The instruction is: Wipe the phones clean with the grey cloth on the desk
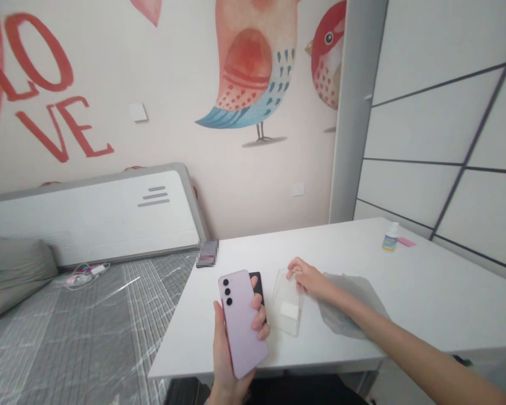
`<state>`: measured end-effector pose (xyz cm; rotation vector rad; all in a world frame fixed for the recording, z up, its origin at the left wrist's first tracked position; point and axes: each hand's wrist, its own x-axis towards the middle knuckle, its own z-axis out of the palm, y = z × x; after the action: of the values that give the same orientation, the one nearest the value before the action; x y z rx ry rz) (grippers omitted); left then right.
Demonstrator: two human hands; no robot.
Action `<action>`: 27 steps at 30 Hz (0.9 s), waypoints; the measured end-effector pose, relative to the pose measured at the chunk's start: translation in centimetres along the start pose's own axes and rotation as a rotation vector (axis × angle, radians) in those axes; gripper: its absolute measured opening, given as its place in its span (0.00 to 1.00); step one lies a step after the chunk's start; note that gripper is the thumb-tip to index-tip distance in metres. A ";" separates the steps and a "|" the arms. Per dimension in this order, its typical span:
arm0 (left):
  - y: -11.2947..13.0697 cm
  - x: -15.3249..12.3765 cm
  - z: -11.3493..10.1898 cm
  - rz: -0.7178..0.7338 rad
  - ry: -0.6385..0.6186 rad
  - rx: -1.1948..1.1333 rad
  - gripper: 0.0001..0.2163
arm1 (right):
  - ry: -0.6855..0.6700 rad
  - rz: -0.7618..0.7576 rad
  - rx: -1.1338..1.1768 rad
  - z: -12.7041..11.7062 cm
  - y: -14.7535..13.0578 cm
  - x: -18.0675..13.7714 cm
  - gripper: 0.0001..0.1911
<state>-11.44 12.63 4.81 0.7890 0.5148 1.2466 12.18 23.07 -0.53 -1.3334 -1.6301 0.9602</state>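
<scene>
Head view. Lower centre of the frame: the left hand [230,343] grips a lilac phone [241,322], back side up with three camera lenses showing, thumb on its left edge and fingers wrapped around the right edge. Behind the phone a black object [258,286] lies on the white table [425,292]. Just right of centre: the right hand [308,277] rests fingertips, loosely bent and close together, on the upper edge of a clear phone case [287,304] lying flat on the table. A grey cloth [346,309] lies under the right forearm. Right of the frame: a small bottle [390,237] near the table's far edge.
</scene>
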 end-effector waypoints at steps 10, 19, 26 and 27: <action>-0.9 -1.7 -1.5 -0.168 -0.010 -0.225 0.24 | 0.175 -0.155 -0.288 -4.6 -0.9 -2.5 0.13; -1.7 -3.0 -0.7 -0.353 0.280 -0.290 0.06 | 0.188 -0.071 -0.505 -6.4 1.1 -10.9 0.22; -0.9 -3.5 3.4 -0.413 0.536 -0.284 0.16 | 0.079 -0.011 -0.418 -3.9 3.8 -11.3 0.37; -1.3 -3.5 3.3 -0.430 0.519 -0.302 0.18 | 0.101 -0.006 -0.365 -3.8 4.1 -11.1 0.35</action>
<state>-9.19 8.29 5.67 0.0771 0.8410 1.0808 18.54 13.00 -4.12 -1.5886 -1.7866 0.5962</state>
